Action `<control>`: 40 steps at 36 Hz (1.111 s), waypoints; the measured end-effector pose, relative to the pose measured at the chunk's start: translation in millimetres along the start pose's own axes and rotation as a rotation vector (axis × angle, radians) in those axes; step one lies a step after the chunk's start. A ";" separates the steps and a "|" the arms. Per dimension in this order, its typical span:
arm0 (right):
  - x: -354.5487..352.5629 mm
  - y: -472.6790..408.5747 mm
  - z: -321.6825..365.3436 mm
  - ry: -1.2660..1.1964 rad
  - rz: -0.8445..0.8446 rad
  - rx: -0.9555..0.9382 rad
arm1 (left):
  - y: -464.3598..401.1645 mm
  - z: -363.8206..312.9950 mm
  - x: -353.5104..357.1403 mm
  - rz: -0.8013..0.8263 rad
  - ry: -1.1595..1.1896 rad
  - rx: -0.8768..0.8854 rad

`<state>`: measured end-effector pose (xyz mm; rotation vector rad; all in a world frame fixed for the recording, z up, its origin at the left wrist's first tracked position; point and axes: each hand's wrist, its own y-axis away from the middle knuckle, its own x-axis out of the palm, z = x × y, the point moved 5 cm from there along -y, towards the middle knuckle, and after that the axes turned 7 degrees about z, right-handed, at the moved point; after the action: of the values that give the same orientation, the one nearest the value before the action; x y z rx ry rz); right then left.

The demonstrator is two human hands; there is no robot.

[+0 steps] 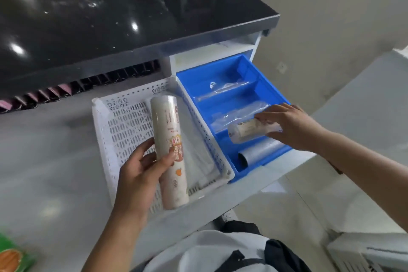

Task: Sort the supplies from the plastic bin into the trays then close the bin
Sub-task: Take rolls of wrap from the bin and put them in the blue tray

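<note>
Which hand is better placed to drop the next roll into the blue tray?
The right hand: its short roll is already over the blue tray. The left hand holds the long roll over the white basket.

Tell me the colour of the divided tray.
Blue, clearest in the head view.

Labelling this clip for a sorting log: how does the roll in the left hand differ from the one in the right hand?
The left-hand roll is longer and held nearly upright over the white basket; the right-hand roll is shorter and lies sideways over the blue tray. Both are pale, printed, plastic-wrapped rolls.
</note>
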<state>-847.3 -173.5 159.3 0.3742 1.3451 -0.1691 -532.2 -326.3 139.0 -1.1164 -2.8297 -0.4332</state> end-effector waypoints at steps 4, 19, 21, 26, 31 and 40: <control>19.6 -26.7 -25.8 0.122 0.131 -0.123 | -10.0 -2.9 24.3 -0.133 0.015 0.034; 46.7 -53.3 -65.1 0.048 0.129 -0.364 | 2.1 11.0 113.2 -0.347 -0.043 0.052; 46.1 -53.4 -63.1 0.016 0.115 -0.362 | 5.4 8.5 117.3 -0.335 -0.070 0.047; 42.6 -53.7 -68.6 -0.064 0.101 -0.345 | -2.3 -2.6 137.2 -0.226 -0.196 -0.001; 15.9 -49.2 -98.3 -0.352 -0.024 -0.216 | -27.6 -12.0 165.7 -0.112 -0.470 -0.016; 4.2 23.1 -169.5 -1.141 -0.421 0.292 | -81.8 8.2 235.5 0.098 -1.117 -0.004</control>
<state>-994.2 -90.9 129.2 0.1651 0.2419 -0.8039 -760.2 -225.8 151.0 -1.9453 -3.5721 0.3341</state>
